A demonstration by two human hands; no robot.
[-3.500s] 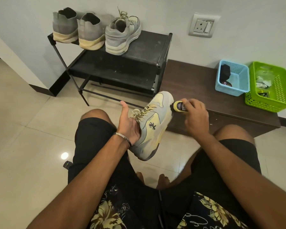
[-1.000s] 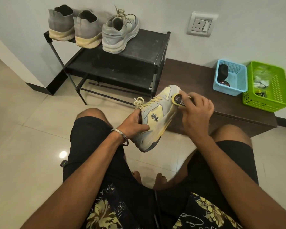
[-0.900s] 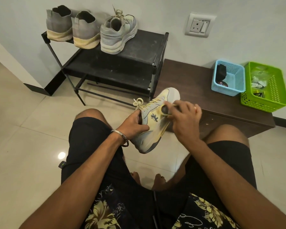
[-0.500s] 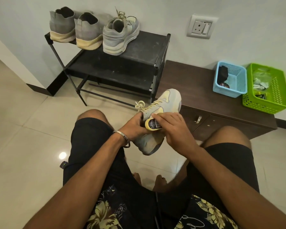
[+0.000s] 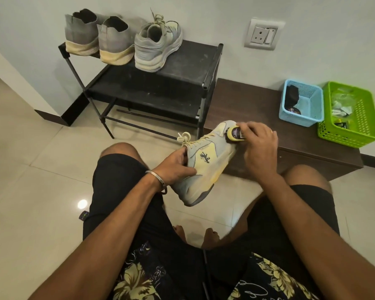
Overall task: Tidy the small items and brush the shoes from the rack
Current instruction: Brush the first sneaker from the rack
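- the right hand (image 5: 260,149), gripping the brush (image 5: 235,133), has moved from mid-shoe up to the toe.
- the left hand (image 5: 176,167) clamps the sneaker (image 5: 205,162) above the lap; brushing looks nearly complete.

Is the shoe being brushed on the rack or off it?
Off it: the left hand holds the yellow-grey shoe above the floor while the right hand presses the brush to its toe.

Up from mid-shoe to the toe cap of the pale yellow and grey lace-up sneaker (image 5: 206,161) goes the small yellow-backed shoe brush (image 5: 236,133), right hand (image 5: 260,148) carrying it forward; bristles apparently touching. Sneaker tilted slightly flatter in the left hand (image 5: 176,167).
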